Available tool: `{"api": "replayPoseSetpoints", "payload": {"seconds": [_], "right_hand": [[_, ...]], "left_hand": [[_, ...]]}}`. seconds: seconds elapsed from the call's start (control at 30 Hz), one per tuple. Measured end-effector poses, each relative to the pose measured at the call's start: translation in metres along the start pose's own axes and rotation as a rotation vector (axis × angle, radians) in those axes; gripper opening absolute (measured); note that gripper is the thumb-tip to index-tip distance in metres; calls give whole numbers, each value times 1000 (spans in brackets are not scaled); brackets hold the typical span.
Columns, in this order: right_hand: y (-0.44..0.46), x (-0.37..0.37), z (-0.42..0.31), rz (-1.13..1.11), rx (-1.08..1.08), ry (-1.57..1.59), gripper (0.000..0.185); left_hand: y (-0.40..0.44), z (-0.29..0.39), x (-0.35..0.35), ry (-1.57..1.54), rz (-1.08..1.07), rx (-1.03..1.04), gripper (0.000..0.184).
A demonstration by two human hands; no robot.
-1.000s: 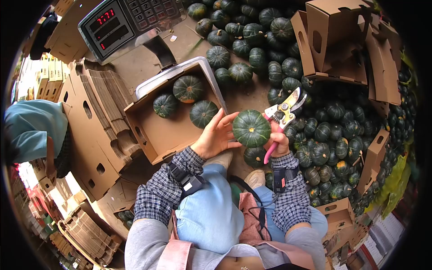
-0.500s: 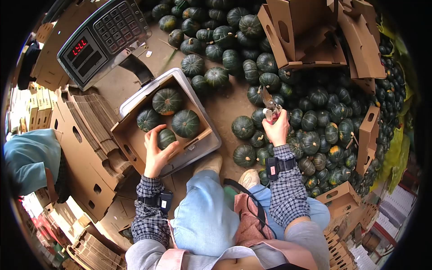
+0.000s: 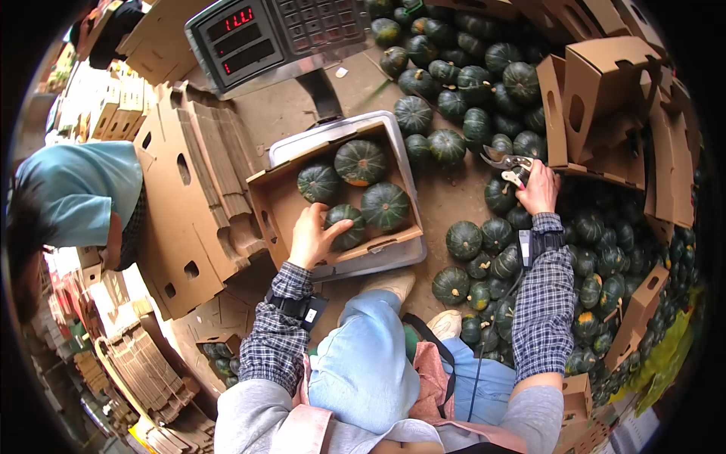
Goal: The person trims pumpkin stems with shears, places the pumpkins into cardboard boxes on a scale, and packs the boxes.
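Observation:
A cardboard box (image 3: 265,198) holding several dark green pumpkins rests on the grey scale platform (image 3: 408,256). My left hand (image 3: 308,236) is at the box's near left side, fingers spread beside the smallest pumpkin (image 3: 348,231), with the thumb at its near edge. Behind it, inside the box, sit other pumpkins (image 3: 360,163). Closed around the handles of pruning shears (image 3: 508,162), my right hand (image 3: 540,188) is over the loose pumpkins right of the box. The shears' blades point left and are parted.
The scale's display (image 3: 276,38) with red digits stands beyond the box. Flattened cartons (image 3: 189,174) are stacked to the left, near a person in a teal shirt (image 3: 83,189). Loose pumpkins (image 3: 465,240) cover the floor to the right, with open cartons (image 3: 597,98) among them.
My view has swung left, so the scene sits further right. My left hand has drawn leftward off the smallest pumpkin, showing more of it. The right hand has moved away from me with the shears.

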State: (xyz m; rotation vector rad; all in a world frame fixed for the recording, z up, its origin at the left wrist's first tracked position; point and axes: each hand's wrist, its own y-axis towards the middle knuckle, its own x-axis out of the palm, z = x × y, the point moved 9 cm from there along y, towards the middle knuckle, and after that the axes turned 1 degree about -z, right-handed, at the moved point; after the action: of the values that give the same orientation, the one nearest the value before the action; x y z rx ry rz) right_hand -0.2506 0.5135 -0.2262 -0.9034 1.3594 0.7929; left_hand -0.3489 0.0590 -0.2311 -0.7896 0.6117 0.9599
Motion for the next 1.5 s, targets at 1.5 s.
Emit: {"api": "replayPoseSetpoints", "payload": {"seconds": [1.5], "right_hand": [[-122,-81,-143,23,-352,655,23]], "left_hand": [[-34,124,75,-2077,-886,-434,53]]}}
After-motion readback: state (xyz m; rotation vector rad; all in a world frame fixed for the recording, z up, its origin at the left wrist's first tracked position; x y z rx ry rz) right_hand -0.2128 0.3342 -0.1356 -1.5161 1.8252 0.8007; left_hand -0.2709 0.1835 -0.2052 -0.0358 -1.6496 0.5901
